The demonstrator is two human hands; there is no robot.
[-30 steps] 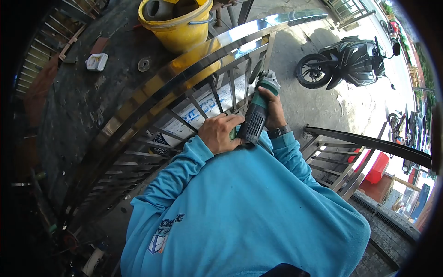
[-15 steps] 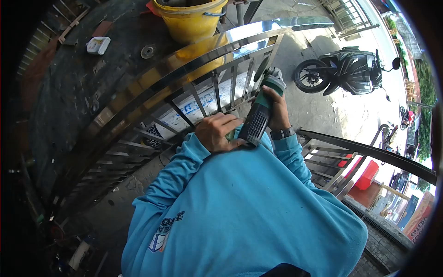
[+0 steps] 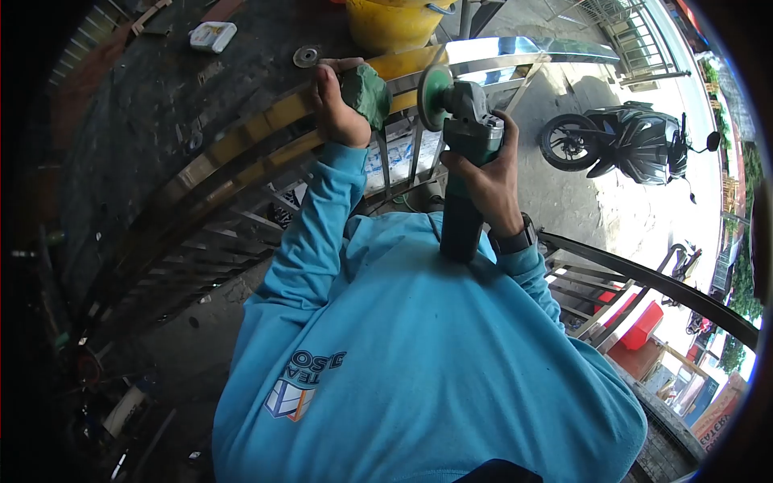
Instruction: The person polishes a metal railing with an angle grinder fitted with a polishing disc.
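In my right hand [image 3: 493, 173] is a dark green angle grinder [image 3: 463, 201], its body upright against my shirt front. The grinder carries a round buffing disc [image 3: 436, 97] with a green-coated face, turned toward the left. My left hand [image 3: 342, 109] grips a lumpy green block of polishing compound [image 3: 365, 95], level with the disc and a short gap to its left. Behind both hands runs the curved, shiny metal railing [image 3: 282, 121], with upright bars below its double rail.
A yellow bucket [image 3: 394, 28] stands beyond the railing. On the dark worktop lie a loose disc [image 3: 306, 56] and a white plastic container [image 3: 213, 36]. A motorcycle [image 3: 624, 145] is parked to the right, and a dark metal rail [image 3: 644, 270] runs close by my right arm.
My left hand has left the grinder's rear and risen with the green block, now near the disc. My right hand has turned the grinder more upright, its disc now facing left.
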